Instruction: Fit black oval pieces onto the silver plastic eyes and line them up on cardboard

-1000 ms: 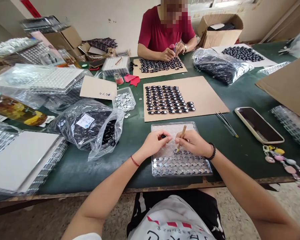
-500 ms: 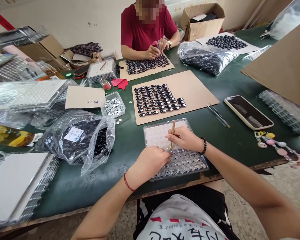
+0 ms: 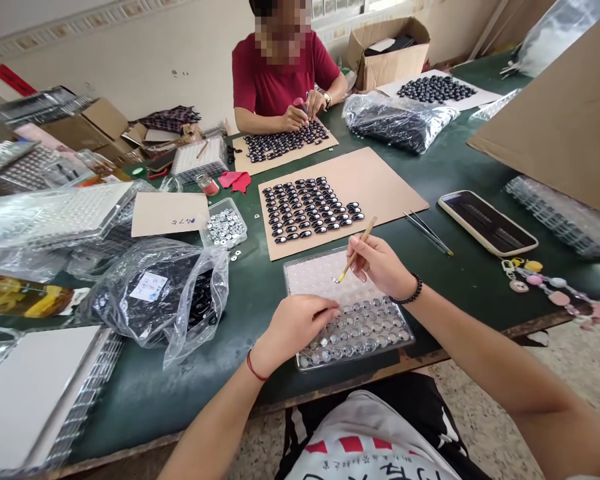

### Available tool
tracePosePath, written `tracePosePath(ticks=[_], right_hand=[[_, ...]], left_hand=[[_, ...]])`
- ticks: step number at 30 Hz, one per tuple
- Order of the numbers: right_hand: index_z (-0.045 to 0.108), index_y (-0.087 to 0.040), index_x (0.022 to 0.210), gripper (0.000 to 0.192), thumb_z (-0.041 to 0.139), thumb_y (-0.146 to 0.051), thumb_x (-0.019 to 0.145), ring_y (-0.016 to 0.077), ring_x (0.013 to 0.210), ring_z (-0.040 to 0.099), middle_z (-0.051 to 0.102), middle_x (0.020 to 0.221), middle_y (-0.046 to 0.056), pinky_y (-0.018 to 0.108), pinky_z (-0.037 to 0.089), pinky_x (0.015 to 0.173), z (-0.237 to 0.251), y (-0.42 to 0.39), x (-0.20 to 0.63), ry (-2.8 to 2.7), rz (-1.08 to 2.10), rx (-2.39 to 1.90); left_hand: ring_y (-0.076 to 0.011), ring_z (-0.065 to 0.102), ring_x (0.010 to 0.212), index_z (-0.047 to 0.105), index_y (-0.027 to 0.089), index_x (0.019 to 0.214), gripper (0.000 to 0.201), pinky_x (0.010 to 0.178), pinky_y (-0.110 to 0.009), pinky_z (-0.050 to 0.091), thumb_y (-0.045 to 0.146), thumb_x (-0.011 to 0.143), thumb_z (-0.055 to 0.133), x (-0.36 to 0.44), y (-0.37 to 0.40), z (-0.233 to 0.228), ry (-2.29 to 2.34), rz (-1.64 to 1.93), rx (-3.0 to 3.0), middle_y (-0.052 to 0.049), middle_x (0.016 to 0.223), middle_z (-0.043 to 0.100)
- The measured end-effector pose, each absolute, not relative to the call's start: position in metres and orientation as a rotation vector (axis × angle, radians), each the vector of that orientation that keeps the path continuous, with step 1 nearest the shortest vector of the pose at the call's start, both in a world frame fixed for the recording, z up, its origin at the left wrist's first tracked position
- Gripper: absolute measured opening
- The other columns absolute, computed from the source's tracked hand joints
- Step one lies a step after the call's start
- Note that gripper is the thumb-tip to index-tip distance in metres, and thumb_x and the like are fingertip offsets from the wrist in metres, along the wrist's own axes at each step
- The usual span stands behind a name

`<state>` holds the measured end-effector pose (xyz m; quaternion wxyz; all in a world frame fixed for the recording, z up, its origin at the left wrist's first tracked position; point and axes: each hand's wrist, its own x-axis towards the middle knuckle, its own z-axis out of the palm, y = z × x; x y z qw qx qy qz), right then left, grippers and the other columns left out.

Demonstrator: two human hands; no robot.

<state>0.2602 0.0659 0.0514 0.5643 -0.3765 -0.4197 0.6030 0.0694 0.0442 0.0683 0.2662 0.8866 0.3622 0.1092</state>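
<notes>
Wooden stick in right hand, tip seemingly loaded.

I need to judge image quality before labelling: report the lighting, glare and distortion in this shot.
Head view: soft, even light with faint shadows; glare on the clear tray and plastic bag; wide-angle bending at the table edge; right hand with stick and left hand are sharp.

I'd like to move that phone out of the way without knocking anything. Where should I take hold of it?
Grip the phone by its two long edges, coming straight down from above. It lies flat and face up on the green table, with bare table along both long sides, so fingers can probably slip in there without touching the keychain near its end.
</notes>
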Motion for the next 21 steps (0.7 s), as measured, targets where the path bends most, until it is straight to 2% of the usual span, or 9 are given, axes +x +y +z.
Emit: tracePosePath(ticks=[3, 7, 12, 17, 21], right_hand=[[0.051, -0.014, 0.065, 0.034, 0.058, -0.046, 0.077, 0.0063, 0.032, 0.042, 0.051, 0.046, -0.002, 0.015, 0.034, 0.03, 0.051, 0.066, 0.258, -0.851, 1.548, -0.847], [0.052, -0.014, 0.069, 0.033, 0.057, -0.045, 0.078, 0.0063, 0.034, 0.045, 0.052, 0.05, -0.002, 0.014, 0.037, 0.032, 0.047, 0.063, 0.253, -0.813, 1.682, -0.808], [0.052, -0.015, 0.072, 0.032, 0.055, -0.046, 0.079, 0.0068, 0.038, 0.046, 0.052, 0.053, -0.002, 0.015, 0.038, 0.035, 0.046, 0.06, 0.248, -0.849, 1.704, -0.83], [0.049, -0.016, 0.068, 0.032, 0.05, -0.045, 0.082, 0.0069, 0.038, 0.041, 0.045, 0.05, -0.003, 0.017, 0.034, 0.036, 0.049, 0.058, 0.25, -1.118, 1.406, -1.003], [0.046, -0.016, 0.062, 0.031, 0.049, -0.037, 0.084, 0.0084, 0.043, 0.041, 0.044, 0.051, -0.002, 0.02, 0.033, 0.042, 0.05, 0.055, 0.255, -1.506, 0.707, -1.238]], left_hand=[[-0.0115, 0.057, 0.061, 0.064, 0.02, 0.089, 0.025, 0.061, -0.023, 0.043, 0.036, 0.08, 0.047, 0.069, 0.047, 0.067, 1.197, 0.622, 2.072, -0.001, 0.076, 0.065], [-0.008, 0.047, 0.044, 0.059, 0.018, 0.103, 0.036, 0.045, -0.02, 0.038, 0.04, 0.076, 0.052, 0.073, 0.047, 0.063, 1.14, 0.665, 1.584, 0.002, 0.058, 0.053], [-0.0069, 0.043, 0.04, 0.063, 0.013, 0.087, 0.032, 0.039, -0.019, 0.034, 0.041, 0.072, 0.056, 0.076, 0.045, 0.06, 1.161, 0.71, 1.396, 0.002, 0.051, 0.05], [-0.0086, 0.046, 0.048, 0.064, 0.015, 0.075, 0.025, 0.046, -0.02, 0.036, 0.038, 0.074, 0.053, 0.076, 0.044, 0.063, 1.222, 0.741, 1.688, -0.001, 0.061, 0.059], [-0.0083, 0.045, 0.046, 0.063, 0.015, 0.075, 0.026, 0.045, -0.02, 0.035, 0.039, 0.075, 0.053, 0.074, 0.045, 0.066, 1.24, 0.729, 1.672, 0.0, 0.059, 0.057]])
